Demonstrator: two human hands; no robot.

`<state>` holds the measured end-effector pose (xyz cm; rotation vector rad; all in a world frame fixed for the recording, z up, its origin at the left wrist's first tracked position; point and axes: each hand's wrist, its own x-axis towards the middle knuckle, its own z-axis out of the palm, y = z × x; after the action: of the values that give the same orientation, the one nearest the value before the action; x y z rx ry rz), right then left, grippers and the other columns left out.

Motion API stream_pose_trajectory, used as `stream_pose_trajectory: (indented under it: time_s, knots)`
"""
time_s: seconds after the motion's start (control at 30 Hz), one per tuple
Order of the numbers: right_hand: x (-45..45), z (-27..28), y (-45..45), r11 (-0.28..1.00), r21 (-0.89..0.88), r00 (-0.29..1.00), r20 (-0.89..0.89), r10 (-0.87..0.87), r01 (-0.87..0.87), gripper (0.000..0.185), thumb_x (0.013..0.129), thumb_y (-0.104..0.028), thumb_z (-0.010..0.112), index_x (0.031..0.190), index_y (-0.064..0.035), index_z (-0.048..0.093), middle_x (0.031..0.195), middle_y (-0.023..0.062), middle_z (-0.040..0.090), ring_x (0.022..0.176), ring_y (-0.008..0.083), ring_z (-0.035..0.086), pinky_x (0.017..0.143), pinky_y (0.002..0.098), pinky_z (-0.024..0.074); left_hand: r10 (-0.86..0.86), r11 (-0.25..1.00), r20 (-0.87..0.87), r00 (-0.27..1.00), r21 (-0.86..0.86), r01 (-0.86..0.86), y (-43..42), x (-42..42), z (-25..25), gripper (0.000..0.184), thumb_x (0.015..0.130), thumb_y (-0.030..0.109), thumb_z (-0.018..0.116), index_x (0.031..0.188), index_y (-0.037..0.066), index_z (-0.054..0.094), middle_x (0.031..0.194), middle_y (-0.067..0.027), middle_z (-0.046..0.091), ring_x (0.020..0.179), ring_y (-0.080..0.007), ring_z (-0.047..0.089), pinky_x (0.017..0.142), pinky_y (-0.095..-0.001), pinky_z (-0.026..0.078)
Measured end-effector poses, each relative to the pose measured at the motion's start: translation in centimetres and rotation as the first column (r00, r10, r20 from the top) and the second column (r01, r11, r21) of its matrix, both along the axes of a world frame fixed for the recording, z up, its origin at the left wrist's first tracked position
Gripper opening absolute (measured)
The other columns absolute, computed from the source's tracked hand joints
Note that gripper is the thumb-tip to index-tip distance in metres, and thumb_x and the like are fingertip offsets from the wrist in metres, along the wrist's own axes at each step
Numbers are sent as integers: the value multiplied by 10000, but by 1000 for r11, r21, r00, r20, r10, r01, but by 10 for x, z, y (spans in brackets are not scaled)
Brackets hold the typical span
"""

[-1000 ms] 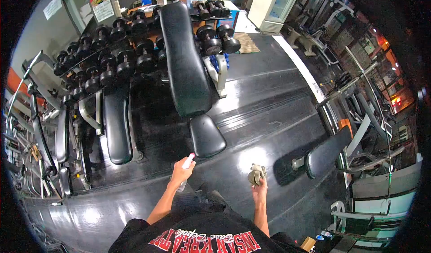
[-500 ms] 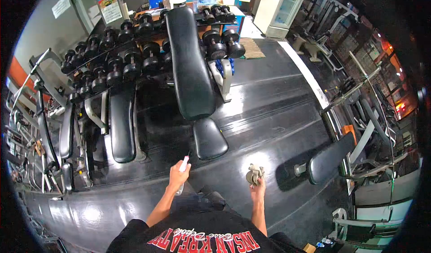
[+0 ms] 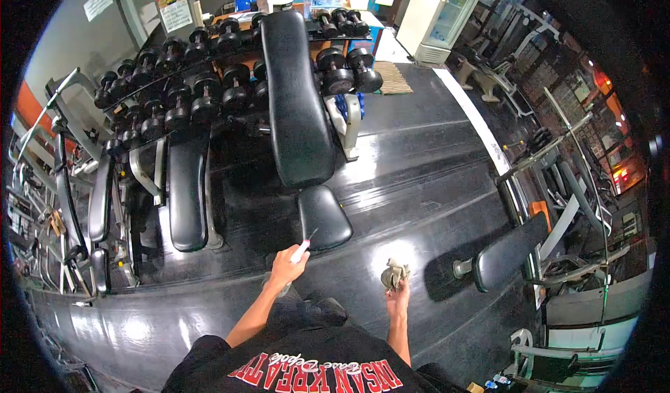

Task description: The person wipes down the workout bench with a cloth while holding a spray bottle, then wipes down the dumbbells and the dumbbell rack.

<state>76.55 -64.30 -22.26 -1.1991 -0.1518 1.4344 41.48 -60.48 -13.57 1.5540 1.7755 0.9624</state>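
Observation:
My left hand (image 3: 285,267) is closed around what looks like a spray bottle (image 3: 300,251), its white head and pinkish tip pointing at the bench seat. A thin dark streak shows just beyond the tip; I cannot make out what it is. Below the fingers a pale part of the bottle peeks out. A crumpled grey-beige cloth (image 3: 395,274) is bunched in my right hand (image 3: 398,298), held over the floor. Ahead stands a black padded weight bench, with a long backrest (image 3: 300,107) and a small seat pad (image 3: 325,217), nearest to my left hand.
Behind the bench runs a rack with several black dumbbells (image 3: 202,100). Another padded bench (image 3: 188,197) stands to the left. A black-padded machine seat (image 3: 509,253) is on the right. A glass-door fridge (image 3: 443,19) stands at the back, beside a mat (image 3: 393,78).
My left hand has moved slightly right and its bottle tip now overlaps the seat pad's lower edge. The cloth hand has shifted a little; the view has moved slightly.

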Motion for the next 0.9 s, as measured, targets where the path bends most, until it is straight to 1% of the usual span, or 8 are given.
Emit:
stream_pose_trajectory:
  time_s: [0.17, 0.27, 0.33, 0.47, 0.57, 0.63, 0.8, 0.9]
  knots:
    - [-5, 2, 7, 997, -72, 999, -5, -42, 41, 328, 866, -292, 584, 1171, -173, 559, 1041, -20, 607, 893, 130, 560, 689, 286, 433, -30, 996, 67, 997, 85, 25, 3, 0, -8, 242, 859, 266, 655, 898, 30, 615, 688, -167, 595, 589, -305, 573, 583, -391, 451]
    - [-10, 5, 14, 997, -69, 999, 12, -35, 36, 341, 863, -313, 587, 1172, -173, 560, 1049, -20, 611, 904, 132, 564, 683, 292, 437, -2, 983, 110, 994, -182, 22, 4, -11, -21, 226, 838, 235, 688, 933, 42, 619, 793, -149, 628, 699, -288, 602, 664, -388, 475]
    - [-13, 4, 19, 995, -93, 999, 39, -35, 39, 366, 858, -346, 593, 1177, -170, 560, 1059, -9, 615, 924, 140, 571, 667, 295, 432, -98, 981, 15, 995, 171, 94, 7, -18, -27, 245, 810, 198, 705, 985, 44, 628, 861, -137, 606, 798, -326, 598, 715, -398, 489]
    - [-19, -9, 36, 993, -111, 999, -31, -28, 24, 408, 893, -321, 539, 1281, -200, 510, 1176, 4, 589, 1038, 174, 557, 735, 325, 450, 4, 1000, 126, 992, 23, -7, 13, -28, -27, 248, 791, 172, 723, 975, 35, 628, 898, -118, 591, 864, -302, 583, 773, -385, 478]
    - [-38, -4, 55, 998, -53, 991, -126, -41, 34, 398, 904, -330, 500, 1274, -184, 511, 1198, 25, 588, 1091, 207, 545, 813, 377, 442, -124, 991, 149, 981, -35, 131, 24, -42, -26, 251, 798, 137, 729, 998, 52, 604, 860, -75, 578, 806, -205, 611, 721, -349, 495]
    - [-60, 13, 72, 970, -187, 971, -151, -187, 157, 373, 943, -314, 410, 1223, -105, 543, 1193, 90, 599, 1069, 273, 579, 909, 455, 491, -76, 979, 386, 919, -147, 143, 33, -49, -33, 205, 799, 97, 708, 976, 41, 620, 877, -86, 592, 796, -207, 597, 722, -338, 480]
    - [-98, 12, 118, 995, -92, 955, -290, -62, 36, 424, 955, -370, 354, 1263, -139, 530, 1234, 58, 580, 1060, 263, 567, 895, 427, 470, -75, 970, 512, 856, -164, 182, 60, -69, -53, 157, 819, 81, 686, 955, 45, 616, 801, -49, 606, 708, -120, 573, 640, -290, 465]
    - [-136, 27, 161, 993, -87, 968, -246, 57, -81, 368, 960, -366, 427, 1276, -210, 535, 1211, -5, 583, 971, 189, 560, 802, 352, 453, -158, 985, 446, 881, 4, 175, 79, -78, -68, 88, 851, 66, 658, 920, 51, 605, 747, 3, 578, 619, -83, 551, 559, -250, 448]
